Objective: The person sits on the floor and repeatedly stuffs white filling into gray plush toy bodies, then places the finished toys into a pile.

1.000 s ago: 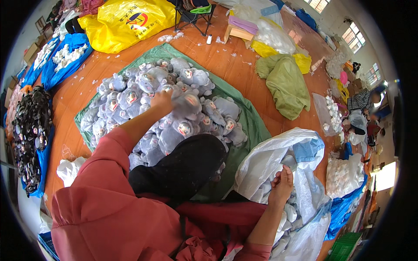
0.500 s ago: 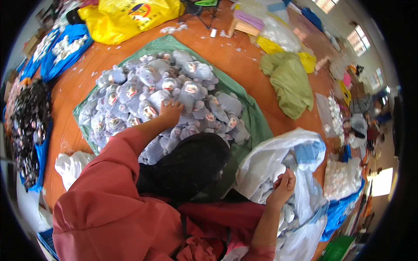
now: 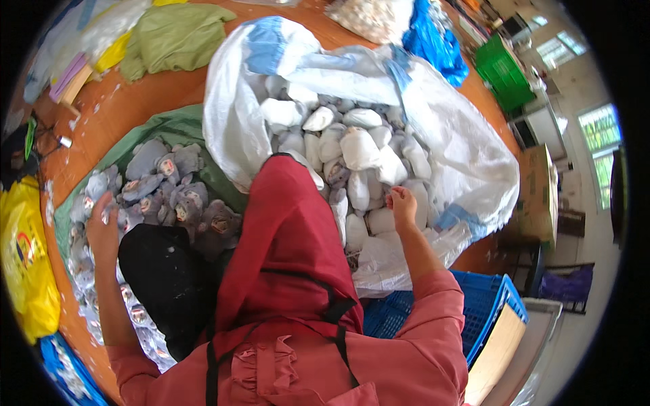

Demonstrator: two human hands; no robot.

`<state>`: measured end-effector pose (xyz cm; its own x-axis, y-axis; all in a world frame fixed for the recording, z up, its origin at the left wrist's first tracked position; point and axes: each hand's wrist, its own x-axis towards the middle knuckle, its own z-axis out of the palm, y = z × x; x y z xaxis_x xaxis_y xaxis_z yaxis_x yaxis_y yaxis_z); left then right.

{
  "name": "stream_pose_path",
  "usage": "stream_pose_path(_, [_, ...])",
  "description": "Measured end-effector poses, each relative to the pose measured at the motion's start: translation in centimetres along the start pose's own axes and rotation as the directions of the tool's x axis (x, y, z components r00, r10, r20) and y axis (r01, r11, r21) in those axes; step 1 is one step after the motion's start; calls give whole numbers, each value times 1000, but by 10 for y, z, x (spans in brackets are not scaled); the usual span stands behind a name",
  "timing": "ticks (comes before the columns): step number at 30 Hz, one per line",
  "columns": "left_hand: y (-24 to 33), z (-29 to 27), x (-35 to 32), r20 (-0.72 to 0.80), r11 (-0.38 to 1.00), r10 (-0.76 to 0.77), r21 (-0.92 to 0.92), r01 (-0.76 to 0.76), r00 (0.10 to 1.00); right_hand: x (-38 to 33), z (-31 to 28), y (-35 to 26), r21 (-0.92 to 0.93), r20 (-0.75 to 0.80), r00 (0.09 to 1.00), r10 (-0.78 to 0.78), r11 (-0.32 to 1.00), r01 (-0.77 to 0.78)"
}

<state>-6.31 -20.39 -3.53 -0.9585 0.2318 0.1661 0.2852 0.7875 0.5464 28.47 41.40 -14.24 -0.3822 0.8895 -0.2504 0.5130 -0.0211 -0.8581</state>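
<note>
Toys (image 3: 145, 159) part-hidden, right hand (image 3: 403, 203) curled; grip unclear

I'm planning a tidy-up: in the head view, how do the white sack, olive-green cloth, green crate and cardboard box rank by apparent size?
1. White sack, possibly enlarged by nearness
2. Olive-green cloth
3. Green crate and cardboard box: too alike to rank

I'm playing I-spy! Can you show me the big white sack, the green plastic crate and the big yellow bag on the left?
White woven sack (image 3: 467, 149): head view, on its right side.
Green plastic crate (image 3: 504, 73): head view, on its side wall.
Yellow bag (image 3: 32, 284): head view, on its lower part.
</note>
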Motion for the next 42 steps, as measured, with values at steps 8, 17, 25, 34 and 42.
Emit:
stream_pose_path(8, [228, 14, 0, 233, 885, 466, -117, -451, 854, -61, 82, 126, 34, 283, 957, 59, 997, -72])
stream_pose_path(17, [196, 71, 13, 398, 898, 351, -399, -184, 848, -76, 104, 82, -418, 241, 970, 30, 905, 76])
stream_pose_path(25, [199, 46, 8, 299, 842, 428, -475, -256, 853, -80, 57, -10, 491, 172, 932, -319, 848, 199])
stream_pose_path(34, [196, 32, 10, -107, 622, 478, -660, -422, 872, -138, 173, -253, 560, 534, 478, -697, 715, 419])
stream_pose_path(42, [152, 24, 29, 176, 330, -32, -927, 177, 984, -150, 265, -273, 617, 653, 204, -729, 669, 415])
